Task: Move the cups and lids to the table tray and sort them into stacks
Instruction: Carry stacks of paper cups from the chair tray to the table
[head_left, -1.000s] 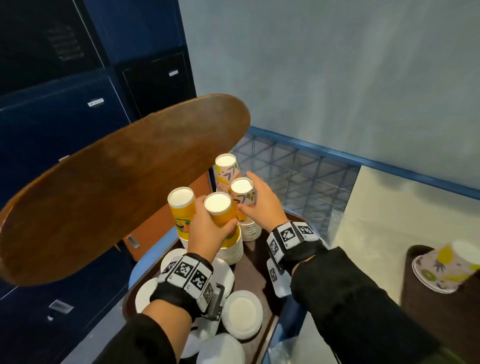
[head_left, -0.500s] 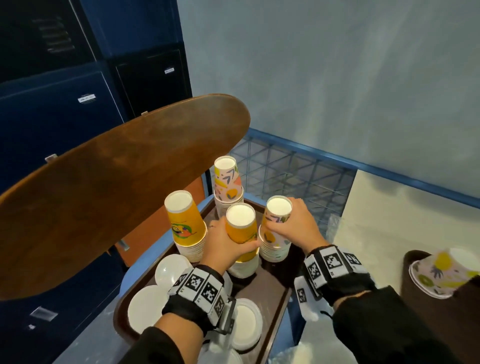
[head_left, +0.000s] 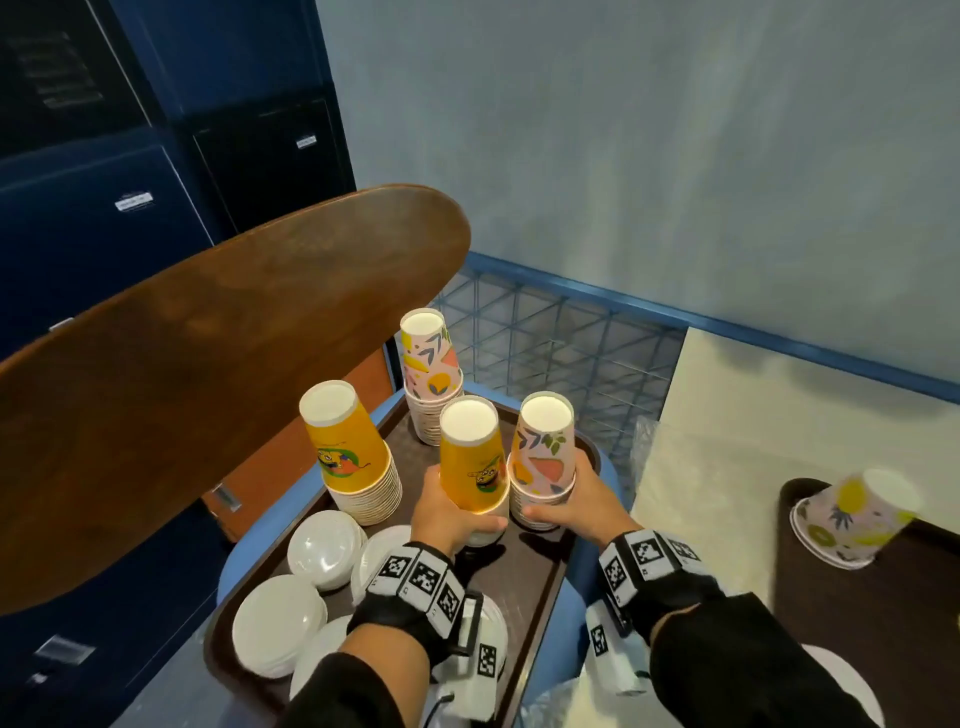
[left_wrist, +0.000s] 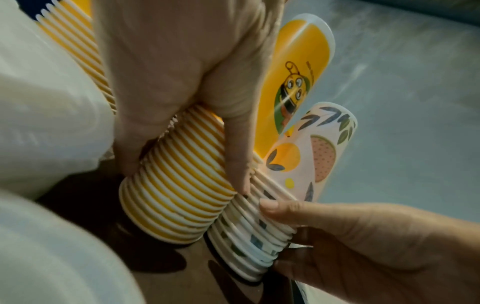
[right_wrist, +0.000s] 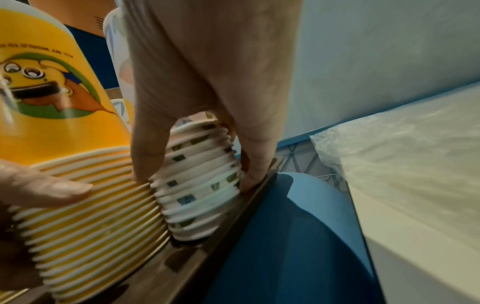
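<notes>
Brown tray (head_left: 540, 587) holding four inverted cup stacks and white lids (head_left: 278, 623), left hand (head_left: 447, 514) gripping yellow stack (head_left: 472, 462), right hand (head_left: 582, 506) gripping floral stack (head_left: 543, 457)

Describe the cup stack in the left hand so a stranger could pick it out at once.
Start at the brown tray on the blue cart. Four upside-down cup stacks stand at its far end; take the yellow cartoon stack nearer you, gripped by the left hand. The other yellow stack stands free to its left.

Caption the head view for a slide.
Left hand grips yellow cup stack, right hand grips floral cup stack.
</notes>
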